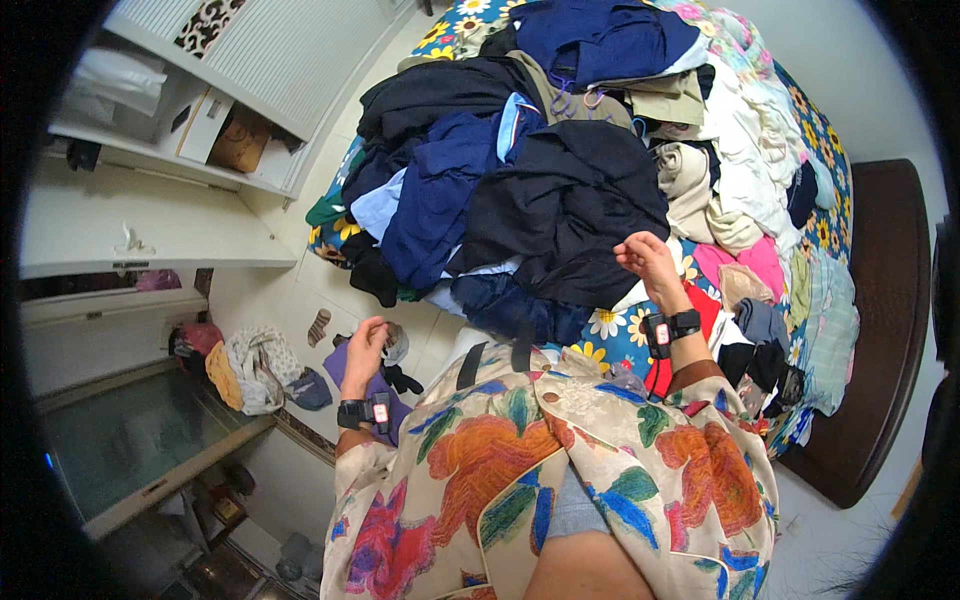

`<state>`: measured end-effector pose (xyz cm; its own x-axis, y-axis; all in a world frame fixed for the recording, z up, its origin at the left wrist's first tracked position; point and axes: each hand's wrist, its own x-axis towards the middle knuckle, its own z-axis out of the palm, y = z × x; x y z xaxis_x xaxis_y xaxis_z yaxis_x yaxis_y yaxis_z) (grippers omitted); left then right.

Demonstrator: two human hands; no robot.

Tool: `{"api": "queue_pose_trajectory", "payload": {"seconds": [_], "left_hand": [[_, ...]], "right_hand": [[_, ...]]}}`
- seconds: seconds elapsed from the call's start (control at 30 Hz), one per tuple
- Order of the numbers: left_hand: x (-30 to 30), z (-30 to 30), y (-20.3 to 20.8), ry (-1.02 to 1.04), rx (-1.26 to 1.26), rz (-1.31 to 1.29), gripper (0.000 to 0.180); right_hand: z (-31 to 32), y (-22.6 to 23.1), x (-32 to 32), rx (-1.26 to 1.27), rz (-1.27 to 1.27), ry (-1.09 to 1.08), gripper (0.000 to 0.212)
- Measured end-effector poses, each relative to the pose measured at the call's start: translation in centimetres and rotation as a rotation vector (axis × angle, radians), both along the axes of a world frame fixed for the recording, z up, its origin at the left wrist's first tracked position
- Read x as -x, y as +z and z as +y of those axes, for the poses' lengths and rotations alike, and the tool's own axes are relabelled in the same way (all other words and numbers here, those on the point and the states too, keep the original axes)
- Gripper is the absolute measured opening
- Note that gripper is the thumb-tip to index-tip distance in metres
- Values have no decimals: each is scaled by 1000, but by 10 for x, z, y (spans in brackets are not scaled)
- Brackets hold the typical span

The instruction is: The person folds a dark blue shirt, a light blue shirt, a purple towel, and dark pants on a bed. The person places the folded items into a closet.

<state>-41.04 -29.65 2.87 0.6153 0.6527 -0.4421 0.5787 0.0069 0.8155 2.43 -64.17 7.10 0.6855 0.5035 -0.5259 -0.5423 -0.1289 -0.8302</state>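
My right hand (650, 265) hovers by the right edge of a black garment (565, 205) spread on the bed. Its fingers are loosely bent and a little apart, and nothing shows in them. Lower on the left, my left hand (364, 352) hangs in front of a purple cloth (345, 368), fingers half curled and empty. Dark blue clothing (430, 215) lies left of the black garment. At the near bed edge, a bunched navy fabric (520, 310) sits close to my patterned robe (500, 440).
More clothes cover the flowered bed (605, 322), including a white heap (745, 130) and a pink piece (765, 262). A dark headboard (860, 340) stands right. Left are an open white cabinet door (150, 225), a clothes pile (255, 365) and a sock (319, 327) on the floor.
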Motion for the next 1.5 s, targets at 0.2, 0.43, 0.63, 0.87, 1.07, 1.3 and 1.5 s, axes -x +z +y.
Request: {"api": "queue_pose_trajectory", "payload": {"seconds": [0.2,0.43,0.63,0.87,1.07,1.3,1.5], "left_hand": [[-116,23,-1,-445,-150,-12,33],[-298,46,-47,-416,-354,-248,63],[-345,-16,-72,-569,-661,183,47],[-284,-34,-4,-251,367,-205,29],[-220,10,104,110,711,-495,34],[-142,37,203,55,604,-800,39],[-107,52,248,58,574,-1014,43]], "right_hand": [[2,-34,47,29,18,49,10],[-72,-56,128,201,274,-137,13],[-148,-75,169,155,446,-590,8],[-146,-130,144,106,549,-449,12],[-79,-216,96,278,590,-280,62],[-39,-258,68,-93,606,-735,28],[-53,-189,24,-327,660,-789,34]]}}
